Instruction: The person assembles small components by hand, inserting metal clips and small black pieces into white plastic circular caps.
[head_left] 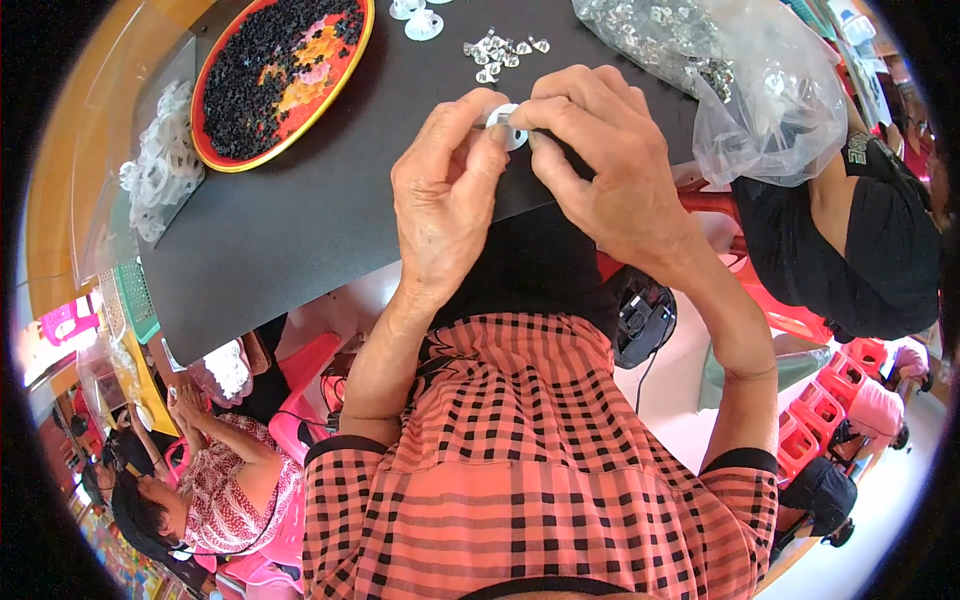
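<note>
Over the dark table, a small white round plastic piece [518, 139] with a dark opening is held up between my two hands. My left hand [445, 195] is closed, its thumb and index finger pinching the piece from the left. From the other side, my right hand [615, 165] is closed too, thumb and index fingertips at the piece's right edge; any smaller part between them is hidden. Just beyond my fingers lies a loose pile of small shiny metal clips [492, 50]. Similar white round pieces [424, 25] sit farther back.
A red tray [303, 68] with a yellow rim holds many tiny black parts at the back left. Beside it lies a clear bag of white plastic rings [165, 160]. A clear bag with metal parts [770, 110] overhangs the right edge. Other people sit nearby on both sides.
</note>
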